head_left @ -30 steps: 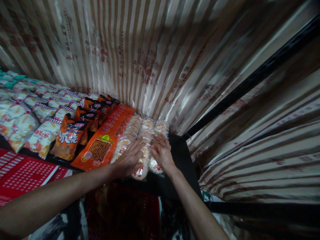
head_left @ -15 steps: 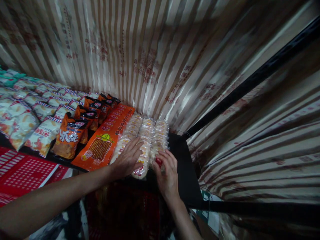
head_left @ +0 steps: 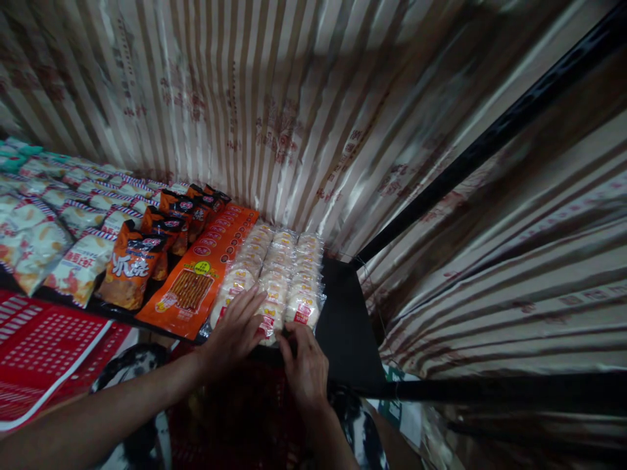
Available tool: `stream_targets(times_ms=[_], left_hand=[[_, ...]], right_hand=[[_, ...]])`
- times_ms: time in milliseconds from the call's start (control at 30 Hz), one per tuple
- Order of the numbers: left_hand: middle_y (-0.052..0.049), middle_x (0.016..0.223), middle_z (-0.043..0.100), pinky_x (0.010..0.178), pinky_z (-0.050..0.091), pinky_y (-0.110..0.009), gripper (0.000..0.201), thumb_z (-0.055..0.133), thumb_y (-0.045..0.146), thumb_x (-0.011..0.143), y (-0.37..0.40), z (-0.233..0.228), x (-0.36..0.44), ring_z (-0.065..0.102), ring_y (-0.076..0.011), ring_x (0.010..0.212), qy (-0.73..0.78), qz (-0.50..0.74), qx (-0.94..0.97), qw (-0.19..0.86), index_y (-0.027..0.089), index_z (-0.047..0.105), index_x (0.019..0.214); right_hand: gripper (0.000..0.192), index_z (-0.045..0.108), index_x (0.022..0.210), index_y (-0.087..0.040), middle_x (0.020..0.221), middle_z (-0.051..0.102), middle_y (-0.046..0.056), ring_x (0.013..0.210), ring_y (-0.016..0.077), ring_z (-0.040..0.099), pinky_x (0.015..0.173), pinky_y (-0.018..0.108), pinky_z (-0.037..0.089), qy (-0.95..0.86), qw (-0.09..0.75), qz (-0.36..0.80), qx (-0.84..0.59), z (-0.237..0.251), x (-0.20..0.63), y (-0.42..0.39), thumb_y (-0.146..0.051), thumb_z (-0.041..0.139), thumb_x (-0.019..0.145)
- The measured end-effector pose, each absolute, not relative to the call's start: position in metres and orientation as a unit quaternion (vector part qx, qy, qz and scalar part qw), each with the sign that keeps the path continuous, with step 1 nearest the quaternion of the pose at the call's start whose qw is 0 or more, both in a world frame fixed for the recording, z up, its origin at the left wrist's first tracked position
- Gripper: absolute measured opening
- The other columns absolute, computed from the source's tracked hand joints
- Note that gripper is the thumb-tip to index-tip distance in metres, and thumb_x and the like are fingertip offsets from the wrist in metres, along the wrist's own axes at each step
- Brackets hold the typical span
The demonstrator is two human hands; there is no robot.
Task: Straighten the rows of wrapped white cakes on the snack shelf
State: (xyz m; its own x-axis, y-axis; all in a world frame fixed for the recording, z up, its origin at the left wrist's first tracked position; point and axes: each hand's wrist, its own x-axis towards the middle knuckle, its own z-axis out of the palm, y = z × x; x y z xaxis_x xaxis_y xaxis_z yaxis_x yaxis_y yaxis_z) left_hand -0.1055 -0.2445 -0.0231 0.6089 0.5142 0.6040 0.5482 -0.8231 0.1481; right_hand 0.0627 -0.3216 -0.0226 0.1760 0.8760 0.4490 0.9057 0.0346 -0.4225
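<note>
Three rows of round white crackers in clear wrappers, with red and yellow labels, lie on the black shelf. My left hand rests with outstretched fingers over the front of the left and middle rows. At the front end of the right row is a wrapped cracker whose red label faces up. My right hand is at its near edge, fingers slightly bent and thumb apart, with nothing visible held. Left of the crackers lies a flat orange snack bag with a picture of brown sticks.
Orange and black snack bags stand in a row further left, beside many white bags. A red plastic basket is below the shelf edge. Striped sheeting hangs behind, and a black pole slants across the right.
My right hand has drawn back toward me off the right row, uncovering the front cracker and its red label. My left hand has shifted slightly left and nearer to me.
</note>
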Motion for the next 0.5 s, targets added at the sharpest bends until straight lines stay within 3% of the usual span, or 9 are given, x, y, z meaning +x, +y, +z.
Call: stream_targets(times_ms=[267, 500], left_hand=[[-0.016, 0.144, 0.043, 0.109, 0.034, -0.050, 0.037, 0.042, 0.010, 0.090, -0.291, -0.049, -0.122, 0.020, -0.0315, 0.143, -0.331, -0.315, -0.887, 0.063, 0.014, 0.047, 0.126], [-0.015, 0.145, 0.042, 0.112, 0.028, -0.051, 0.047, 0.042, 0.009, 0.087, -0.306, -0.065, -0.116, 0.019, -0.0317, 0.144, -0.349, -0.291, -0.888, 0.074, 0.014, 0.041, 0.134]], right_hand=[[0.023, 0.060, 0.096, -0.023, 0.095, 0.071, 0.005, 0.088, 0.0194, 0.068, 0.074, 0.027, 0.051, -0.629, 0.328, 0.021, -0.704, -0.032, 0.061, -0.324, -0.040, 0.046, 0.094], [0.020, 0.059, 0.093, -0.023, 0.088, 0.071, 0.003, 0.073, 0.0178, 0.068, 0.067, 0.027, 0.050, -0.585, 0.341, 0.086, -0.731, -0.032, 0.058, -0.320, -0.040, 0.048, 0.092]])
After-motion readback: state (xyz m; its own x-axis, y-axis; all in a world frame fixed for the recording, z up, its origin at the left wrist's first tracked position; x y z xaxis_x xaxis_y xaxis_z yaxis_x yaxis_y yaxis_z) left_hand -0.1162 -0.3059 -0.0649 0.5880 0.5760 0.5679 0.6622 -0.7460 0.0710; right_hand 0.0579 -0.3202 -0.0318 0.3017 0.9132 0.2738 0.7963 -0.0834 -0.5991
